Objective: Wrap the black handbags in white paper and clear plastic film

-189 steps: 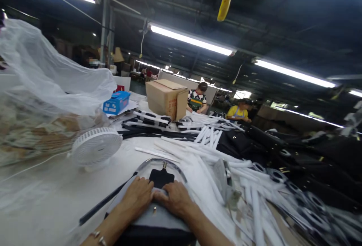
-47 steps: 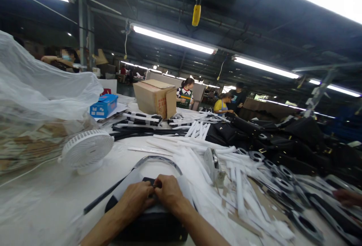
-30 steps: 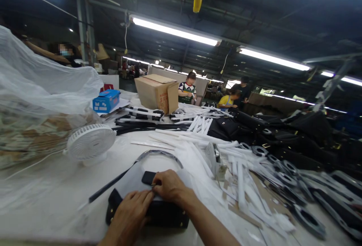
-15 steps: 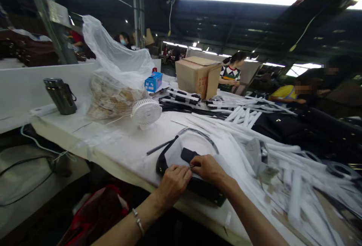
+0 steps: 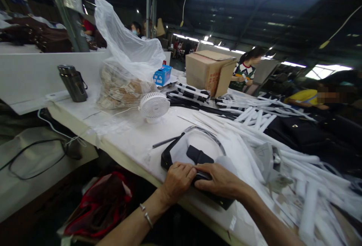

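Note:
A black bag [image 5: 198, 156] wrapped in white tissue lies at the near edge of the white table [image 5: 132, 140]. My left hand [image 5: 178, 180] grips its near edge with curled fingers. My right hand [image 5: 222, 180] lies over the bag's top beside it, fingers closed on the bag's front. The two hands touch at the fingertips. A grey curved handle [image 5: 206, 133] arches over the bag's far side. A bracelet is on my left wrist.
A small white fan [image 5: 154, 106], a clear bag of paper pieces [image 5: 124, 76], a dark flask [image 5: 72, 83], a blue box [image 5: 162, 75] and a cardboard box [image 5: 209, 72] stand behind. White wrapped strips [image 5: 254, 125] and black bags [image 5: 305, 132] cover the right. Other people work farther back.
The view has swung left and down, showing the table's near edge and the space below it. My hands have slid toward the bag's near edge and stay on it.

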A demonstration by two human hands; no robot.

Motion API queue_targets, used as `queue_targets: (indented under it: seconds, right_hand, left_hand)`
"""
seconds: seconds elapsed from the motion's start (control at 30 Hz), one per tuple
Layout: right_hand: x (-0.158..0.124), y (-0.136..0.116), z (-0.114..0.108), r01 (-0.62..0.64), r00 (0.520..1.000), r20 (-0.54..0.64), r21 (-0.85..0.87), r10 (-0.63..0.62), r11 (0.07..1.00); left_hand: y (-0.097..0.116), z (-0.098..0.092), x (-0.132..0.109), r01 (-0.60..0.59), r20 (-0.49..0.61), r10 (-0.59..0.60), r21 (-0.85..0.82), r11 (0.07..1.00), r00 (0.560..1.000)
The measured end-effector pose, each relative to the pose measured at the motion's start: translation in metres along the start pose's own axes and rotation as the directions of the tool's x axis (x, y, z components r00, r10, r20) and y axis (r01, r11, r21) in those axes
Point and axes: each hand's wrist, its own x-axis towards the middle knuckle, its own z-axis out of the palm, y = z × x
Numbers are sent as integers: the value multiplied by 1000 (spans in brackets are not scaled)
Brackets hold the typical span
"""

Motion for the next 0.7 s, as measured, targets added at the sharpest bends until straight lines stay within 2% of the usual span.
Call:
queue_targets:
  seconds: [0.2,0.4,0.47,0.6,0.7]
  right_hand:
    - [-4,11,7,1,1000,-14,203,2,979]
    - [-2,24,12,-107,988,-81,275,134,955]
    - [2,31,14,-109,985,-98,303,145,947]
    - [18,40,16,-81,992,-72,256,103,963]
    - [28,35,15,-74,994,-79,88,81,993]
  left_hand:
    - [0,1,-4,-4,29,5,-17,1000,1000]
    - [-4,-5,-3,-52,102,60,-82,995,993]
    - [-5,-8,-3,-64,138,74,-78,995,988]
    - [-6,-12,-4,-84,140,97,-92,992,985]
    - [-5,-11,-7,-97,81,104,-91,991,991]
